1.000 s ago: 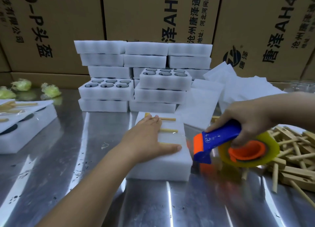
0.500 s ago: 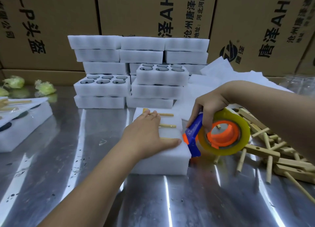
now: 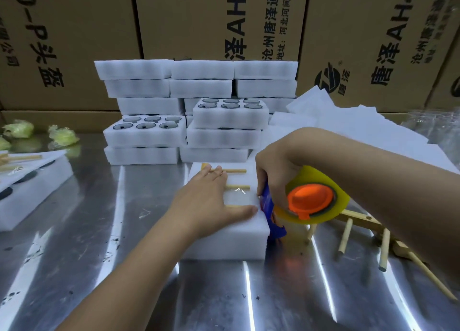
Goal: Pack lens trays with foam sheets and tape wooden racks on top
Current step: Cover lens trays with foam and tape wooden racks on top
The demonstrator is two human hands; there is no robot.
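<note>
I judge this to be the taping step, on the steel counter (image 3: 99, 268). At the back stand the stacked lens trays (image 3: 146, 136). Two open ones each show six round lenses in their wells, the others only white foam. The near tray (image 3: 229, 241) is foam-covered, so its contents are hidden. My right hand (image 3: 273, 164) grips the tape dispenser (image 3: 311, 201) at the tray's right edge. My left hand (image 3: 206, 201) lies flat, fingers straight, pressing the wooden rack (image 3: 236, 171) onto the tray's top. The next move calls for drawing tape leftward across the pegs — without letting the rack shift.
</note>
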